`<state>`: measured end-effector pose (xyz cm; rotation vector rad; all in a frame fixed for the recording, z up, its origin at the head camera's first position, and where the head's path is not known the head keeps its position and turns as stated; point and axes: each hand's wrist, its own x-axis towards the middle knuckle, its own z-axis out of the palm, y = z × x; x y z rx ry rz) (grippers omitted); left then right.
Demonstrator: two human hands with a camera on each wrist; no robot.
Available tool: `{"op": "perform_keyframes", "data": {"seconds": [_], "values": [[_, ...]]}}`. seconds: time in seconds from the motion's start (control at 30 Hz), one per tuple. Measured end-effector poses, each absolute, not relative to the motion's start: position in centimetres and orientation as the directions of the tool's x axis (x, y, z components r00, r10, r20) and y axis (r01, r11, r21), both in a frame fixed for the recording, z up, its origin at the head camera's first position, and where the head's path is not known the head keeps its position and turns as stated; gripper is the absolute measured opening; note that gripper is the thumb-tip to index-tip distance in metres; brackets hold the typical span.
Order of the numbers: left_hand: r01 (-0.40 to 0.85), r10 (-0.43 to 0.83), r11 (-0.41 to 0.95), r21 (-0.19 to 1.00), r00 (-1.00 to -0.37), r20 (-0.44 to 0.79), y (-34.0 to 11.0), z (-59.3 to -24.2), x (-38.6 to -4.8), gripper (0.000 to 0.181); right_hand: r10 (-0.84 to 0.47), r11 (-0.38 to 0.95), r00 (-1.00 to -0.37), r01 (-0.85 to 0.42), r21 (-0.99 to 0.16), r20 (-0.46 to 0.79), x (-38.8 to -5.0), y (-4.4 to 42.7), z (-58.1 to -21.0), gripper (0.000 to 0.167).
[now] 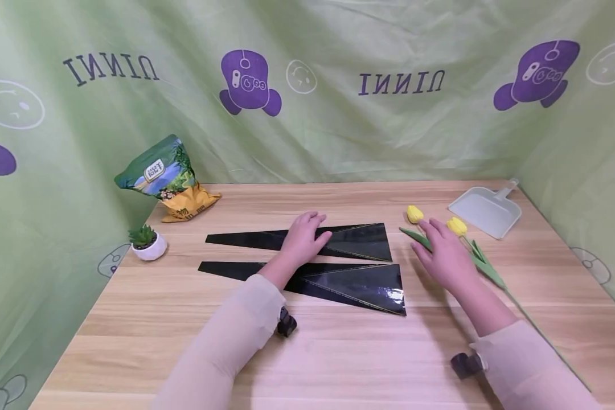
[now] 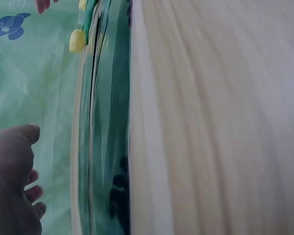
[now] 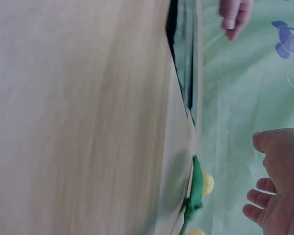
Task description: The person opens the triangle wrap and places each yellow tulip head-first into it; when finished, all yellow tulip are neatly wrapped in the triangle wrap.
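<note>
Two long black tapered sheets lie one behind the other on the wooden table, the rear sheet (image 1: 361, 240) and the front sheet (image 1: 364, 285), their wide ends to the right. Over the rear sheet is my left hand (image 1: 303, 239), fingers relaxed, holding nothing; whether it touches the sheet I cannot tell. My right hand (image 1: 448, 256) is over the artificial tulips, fingers loosely spread, beside a yellow bloom (image 1: 414, 214) and another yellow bloom (image 1: 456, 226). Green leaves (image 1: 487, 269) and a long stem run toward the front right. In the left wrist view my left hand (image 2: 12, 171) has its fingers apart.
A green and orange bag (image 1: 171, 179) stands at the back left of the table, with a small potted succulent (image 1: 150, 246) in front of it. A pale dustpan (image 1: 486, 210) lies at the back right. Behind hangs a green printed curtain (image 1: 338, 142).
</note>
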<state>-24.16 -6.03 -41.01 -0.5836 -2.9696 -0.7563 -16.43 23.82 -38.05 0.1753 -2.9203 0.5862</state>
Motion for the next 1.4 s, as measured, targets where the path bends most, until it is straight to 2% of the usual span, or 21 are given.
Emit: {"op": "perform_keyframes", "data": {"seconds": [0.17,0.4,0.57,0.77,1.03,1.4], "values": [[0.369,0.384,0.778,0.508,-0.92,0.08,-4.5,-41.7,-24.5,0.047,-0.062,0.903,-0.978,-0.14,-0.407,0.198,-15.3,25.6,-37.8,0.05],[0.398,0.414,0.795,0.457,-0.908,0.071,-3.7,-42.4,-24.7,0.038,-0.043,0.894,-0.99,-0.099,-0.437,0.136,-13.8,27.6,-37.7,0.05],[0.4,0.422,0.789,0.467,-0.904,0.063,-3.4,-42.6,-24.8,0.038,-0.058,0.895,-0.995,-0.088,-0.438,0.08,-13.2,28.5,-38.0,0.052],[0.384,0.402,0.787,0.484,-0.913,0.07,-3.4,-43.7,-25.0,0.038,-0.061,0.889,-0.998,-0.069,-0.452,0.031,-12.3,29.3,-38.6,0.048],[0.368,0.374,0.773,0.517,-0.922,0.096,-3.5,-44.5,-25.1,0.035,-0.003,0.884,-0.996,0.041,-0.466,-0.094,-11.6,30.1,-39.1,0.052],[0.309,0.324,0.762,0.569,-0.943,0.079,-3.4,-44.6,-25.2,0.027,-0.005,0.877,-0.993,0.052,-0.477,-0.118,-11.3,30.6,-39.8,0.05]]}}
